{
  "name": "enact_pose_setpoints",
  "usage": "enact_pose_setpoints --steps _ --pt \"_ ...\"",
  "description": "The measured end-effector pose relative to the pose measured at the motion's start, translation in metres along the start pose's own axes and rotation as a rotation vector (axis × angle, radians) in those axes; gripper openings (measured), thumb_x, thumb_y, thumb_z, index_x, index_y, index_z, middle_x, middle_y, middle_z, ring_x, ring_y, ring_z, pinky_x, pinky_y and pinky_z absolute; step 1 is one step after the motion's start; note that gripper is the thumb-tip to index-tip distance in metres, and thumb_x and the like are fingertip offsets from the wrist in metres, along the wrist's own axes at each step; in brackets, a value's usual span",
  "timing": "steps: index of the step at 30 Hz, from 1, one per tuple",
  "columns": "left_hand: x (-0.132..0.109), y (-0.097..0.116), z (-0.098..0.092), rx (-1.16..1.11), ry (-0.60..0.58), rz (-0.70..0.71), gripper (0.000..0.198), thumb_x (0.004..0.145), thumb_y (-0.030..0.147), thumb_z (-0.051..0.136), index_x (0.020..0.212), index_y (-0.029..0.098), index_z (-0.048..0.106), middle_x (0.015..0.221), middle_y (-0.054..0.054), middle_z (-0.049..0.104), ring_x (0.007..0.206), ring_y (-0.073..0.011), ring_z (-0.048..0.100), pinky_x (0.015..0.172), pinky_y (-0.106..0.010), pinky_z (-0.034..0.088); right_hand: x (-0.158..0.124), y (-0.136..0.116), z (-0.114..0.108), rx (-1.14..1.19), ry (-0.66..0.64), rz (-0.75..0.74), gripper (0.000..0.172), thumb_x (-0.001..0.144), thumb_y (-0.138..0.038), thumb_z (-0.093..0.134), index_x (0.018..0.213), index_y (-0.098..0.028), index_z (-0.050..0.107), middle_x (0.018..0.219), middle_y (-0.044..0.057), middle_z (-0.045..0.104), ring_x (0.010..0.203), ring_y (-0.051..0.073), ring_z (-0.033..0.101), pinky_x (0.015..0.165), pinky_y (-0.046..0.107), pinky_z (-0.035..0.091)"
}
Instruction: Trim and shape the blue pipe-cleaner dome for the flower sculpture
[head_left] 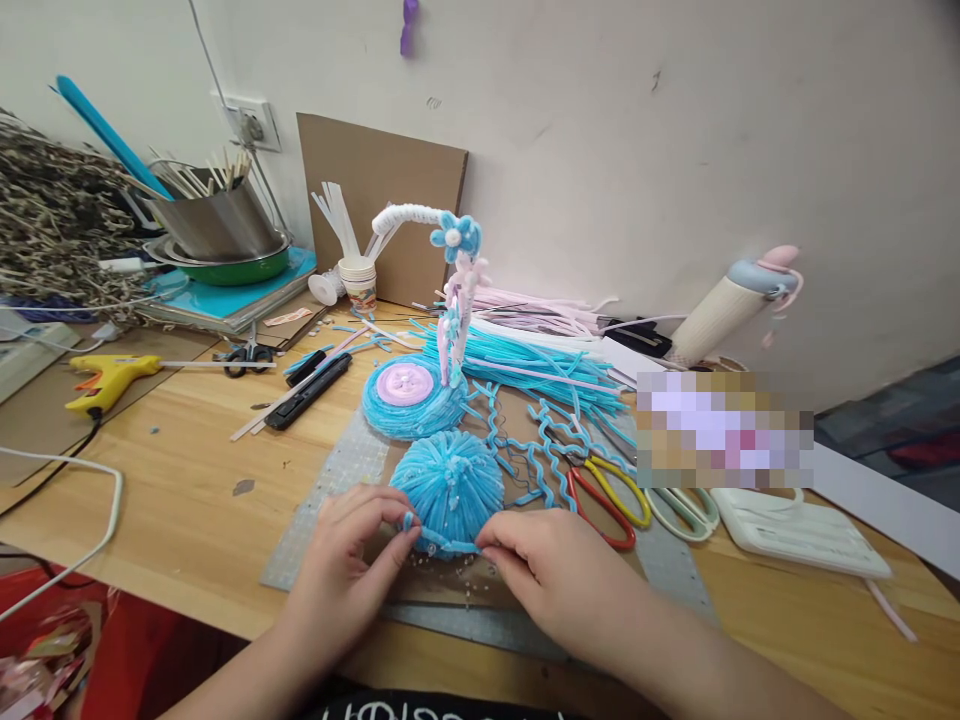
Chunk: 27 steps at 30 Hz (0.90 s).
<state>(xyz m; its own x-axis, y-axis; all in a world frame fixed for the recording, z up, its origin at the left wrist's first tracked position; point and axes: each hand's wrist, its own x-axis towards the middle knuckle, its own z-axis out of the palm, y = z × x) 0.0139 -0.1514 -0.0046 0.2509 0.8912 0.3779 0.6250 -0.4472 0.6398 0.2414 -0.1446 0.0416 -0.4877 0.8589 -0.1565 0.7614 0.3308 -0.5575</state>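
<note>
A blue dome (448, 480) made of fuzzy pipe cleaners sits on the mat in front of me, with small clear beads scattered at its near side. Along its near edge runs a blue pipe cleaner (442, 541). My left hand (358, 545) pinches that strip's left end between thumb and fingers. At the other end, my right hand (536, 555) pinches it close to the dome's lower right rim. Behind the dome stands a round blue base (375, 407) with a lilac centre and a curved white stem bearing blue and pink flowers (454, 238).
Scissors (611, 495) and wavy blue pipe cleaners (551, 450) lie right of the dome. Bundles of blue pipe cleaners (540, 368) lie behind. A yellow glue gun (112, 382), a black cutter (309, 392) and a paper cup (358, 285) are left. A white keyboard (806, 535) is at right.
</note>
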Motion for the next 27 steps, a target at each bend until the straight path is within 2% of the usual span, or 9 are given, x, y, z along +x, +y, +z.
enact_pose_setpoints --steps 7,9,11,14,16,19,21,25,27 --pt "0.001 -0.003 0.004 -0.062 0.039 -0.116 0.015 0.085 0.026 0.057 0.072 0.021 0.06 0.078 -0.001 0.066 0.075 -0.0175 0.063 0.071 -0.033 0.05 -0.007 -0.014 -0.002 -0.274 -0.148 -0.12 0.016 0.083 -0.014 0.048 0.07 -0.019 0.055 0.069 0.001 0.069 0.061 0.015 0.063 0.05 0.025 0.026" --pt "0.002 -0.004 0.005 -0.051 0.041 -0.128 0.013 0.085 0.027 0.057 0.074 0.021 0.06 0.082 -0.002 0.066 0.079 -0.0183 0.063 0.073 -0.034 0.05 -0.007 -0.014 0.0 -0.271 -0.111 -0.125 0.016 0.084 -0.016 0.047 0.07 -0.02 0.054 0.068 0.0 0.069 0.06 0.015 0.063 0.05 0.026 0.024" --pt "0.0 -0.005 0.006 -0.008 0.097 -0.124 0.007 0.084 0.028 0.059 0.087 0.021 0.06 0.092 -0.004 0.065 0.089 -0.0202 0.062 0.079 -0.036 0.049 -0.007 -0.013 0.003 -0.237 -0.042 -0.09 0.015 0.085 -0.018 0.046 0.071 -0.021 0.054 0.067 -0.002 0.068 0.059 0.014 0.062 0.051 0.026 0.023" --pt "-0.007 -0.003 0.006 0.094 0.215 -0.058 0.018 0.08 0.03 0.064 0.092 0.022 0.053 0.098 -0.005 0.059 0.096 -0.0226 0.057 0.083 -0.038 0.044 -0.007 -0.01 0.007 -0.218 0.005 -0.034 0.015 0.084 -0.02 0.047 0.071 -0.022 0.055 0.064 -0.002 0.068 0.058 0.013 0.062 0.05 0.027 0.021" --pt "-0.011 0.001 0.005 0.203 0.181 0.042 0.017 0.077 0.031 0.067 0.084 0.023 0.053 0.095 -0.004 0.058 0.091 -0.0225 0.055 0.079 -0.037 0.04 -0.007 -0.011 0.008 -0.217 0.011 -0.025 0.016 0.084 -0.022 0.047 0.071 -0.022 0.055 0.064 -0.002 0.068 0.057 0.013 0.061 0.05 0.028 0.02" --pt "-0.012 0.008 0.006 0.343 0.052 0.125 0.007 0.079 0.027 0.066 0.083 0.025 0.061 0.096 -0.003 0.06 0.09 -0.022 0.054 0.076 -0.036 0.034 -0.006 -0.013 0.006 -0.22 0.0 -0.02 0.017 0.086 -0.022 0.045 0.073 -0.022 0.055 0.066 -0.002 0.069 0.058 0.014 0.062 0.05 0.027 0.021" --pt "-0.008 0.01 0.007 0.343 0.021 0.099 0.003 0.082 0.023 0.061 0.082 0.026 0.063 0.094 -0.003 0.061 0.091 -0.0218 0.053 0.075 -0.036 0.034 -0.006 -0.015 0.003 -0.254 -0.045 -0.035 0.016 0.086 -0.021 0.045 0.073 -0.022 0.056 0.069 -0.001 0.07 0.061 0.015 0.064 0.051 0.027 0.021" --pt "-0.001 0.006 0.007 0.215 0.03 -0.031 0.011 0.085 0.026 0.056 0.075 0.022 0.059 0.088 -0.004 0.06 0.087 -0.0214 0.054 0.076 -0.035 0.037 -0.01 -0.016 -0.008 -0.356 -0.186 -0.078 0.015 0.083 -0.016 0.048 0.072 -0.02 0.056 0.073 0.0 0.072 0.064 0.017 0.065 0.051 0.027 0.021" --pt "0.0 0.003 0.006 0.149 -0.005 -0.079 0.013 0.086 0.027 0.054 0.075 0.021 0.057 0.087 -0.004 0.06 0.087 -0.0212 0.054 0.076 -0.035 0.039 -0.014 -0.015 -0.016 -0.345 -0.156 -0.075 0.015 0.084 -0.016 0.048 0.072 -0.021 0.056 0.072 -0.001 0.071 0.062 0.016 0.065 0.051 0.026 0.022"
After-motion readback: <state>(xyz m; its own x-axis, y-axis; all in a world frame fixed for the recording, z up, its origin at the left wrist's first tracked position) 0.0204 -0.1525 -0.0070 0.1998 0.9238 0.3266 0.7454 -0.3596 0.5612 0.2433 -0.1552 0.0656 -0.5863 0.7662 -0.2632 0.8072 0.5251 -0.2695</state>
